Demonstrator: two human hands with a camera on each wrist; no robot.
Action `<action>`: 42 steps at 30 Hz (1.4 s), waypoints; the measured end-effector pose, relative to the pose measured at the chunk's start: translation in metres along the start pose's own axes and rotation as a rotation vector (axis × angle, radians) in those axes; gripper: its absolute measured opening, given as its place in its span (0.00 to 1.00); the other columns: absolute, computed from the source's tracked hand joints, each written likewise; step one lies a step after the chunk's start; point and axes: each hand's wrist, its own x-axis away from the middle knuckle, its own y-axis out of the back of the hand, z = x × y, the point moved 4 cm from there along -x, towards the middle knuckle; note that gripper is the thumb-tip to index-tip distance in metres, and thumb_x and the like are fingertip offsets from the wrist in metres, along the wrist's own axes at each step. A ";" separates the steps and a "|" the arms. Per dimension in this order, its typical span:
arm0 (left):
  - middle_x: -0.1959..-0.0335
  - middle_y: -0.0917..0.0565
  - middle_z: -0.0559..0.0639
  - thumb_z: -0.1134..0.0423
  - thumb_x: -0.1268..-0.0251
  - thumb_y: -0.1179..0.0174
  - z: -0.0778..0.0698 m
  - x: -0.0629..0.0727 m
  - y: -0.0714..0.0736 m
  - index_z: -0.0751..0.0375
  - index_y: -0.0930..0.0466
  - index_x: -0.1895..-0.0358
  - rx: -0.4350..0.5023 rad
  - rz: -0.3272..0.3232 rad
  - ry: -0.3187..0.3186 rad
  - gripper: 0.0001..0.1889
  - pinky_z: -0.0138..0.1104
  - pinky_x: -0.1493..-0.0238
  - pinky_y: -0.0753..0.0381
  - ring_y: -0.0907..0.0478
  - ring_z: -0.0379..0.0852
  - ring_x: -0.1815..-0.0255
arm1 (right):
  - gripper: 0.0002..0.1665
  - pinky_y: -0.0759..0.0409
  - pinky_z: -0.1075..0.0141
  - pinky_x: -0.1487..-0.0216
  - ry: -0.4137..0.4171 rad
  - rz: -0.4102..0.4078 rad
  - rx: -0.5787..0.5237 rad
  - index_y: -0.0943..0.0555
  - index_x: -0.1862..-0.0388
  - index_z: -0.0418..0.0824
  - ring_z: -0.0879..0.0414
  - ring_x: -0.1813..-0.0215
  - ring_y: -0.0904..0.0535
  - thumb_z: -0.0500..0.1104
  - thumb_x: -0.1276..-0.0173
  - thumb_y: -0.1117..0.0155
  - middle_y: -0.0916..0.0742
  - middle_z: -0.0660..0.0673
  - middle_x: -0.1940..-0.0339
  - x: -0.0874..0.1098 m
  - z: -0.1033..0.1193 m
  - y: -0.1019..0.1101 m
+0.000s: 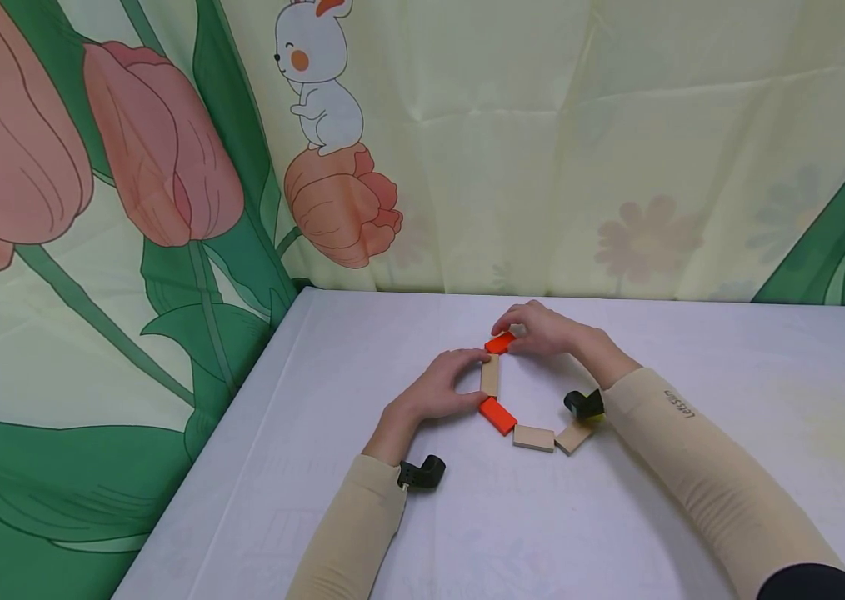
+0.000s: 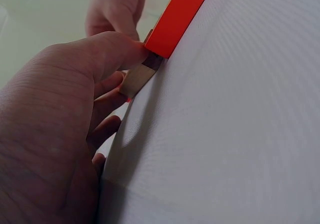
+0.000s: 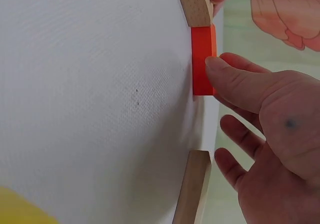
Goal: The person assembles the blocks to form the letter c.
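Observation:
My right hand pinches an orange-red block between thumb and fingers at the far end of a curved row. Against that block stands a plain wooden block. My left hand spans this wooden block from the left, index finger at its far end and thumb at its near end. The thumb tip also meets the corner of a second orange-red block. Two more wooden blocks, one in front and one angled at the right, carry the row round below my right forearm.
A white cloth covers the table. In the right wrist view another wooden block stands near my lower fingers, and something yellow shows at the corner. Behind the table hangs a printed curtain with tulips and a rabbit.

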 end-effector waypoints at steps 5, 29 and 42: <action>0.29 0.28 0.45 0.55 0.35 0.35 0.001 0.000 0.000 0.51 0.28 0.28 0.001 0.000 -0.007 0.31 0.44 0.28 0.37 0.37 0.46 0.27 | 0.18 0.30 0.43 0.36 -0.005 -0.009 -0.023 0.16 0.44 0.39 0.39 0.37 0.29 0.32 0.33 0.33 0.17 0.39 0.43 0.003 -0.001 0.004; 0.29 0.28 0.44 0.55 0.34 0.35 0.002 0.000 -0.001 0.50 0.28 0.29 -0.004 -0.002 -0.010 0.30 0.41 0.27 0.38 0.37 0.45 0.27 | 0.21 0.30 0.40 0.35 -0.031 -0.081 -0.044 0.21 0.39 0.30 0.36 0.37 0.27 0.32 0.30 0.36 0.17 0.33 0.44 0.020 -0.009 0.031; 0.29 0.29 0.45 0.55 0.34 0.36 0.003 0.000 -0.002 0.50 0.28 0.29 -0.007 -0.005 -0.012 0.30 0.41 0.28 0.38 0.37 0.45 0.27 | 0.22 0.31 0.39 0.35 -0.108 -0.089 -0.061 0.22 0.39 0.29 0.35 0.39 0.27 0.36 0.30 0.33 0.18 0.33 0.45 0.034 -0.022 0.035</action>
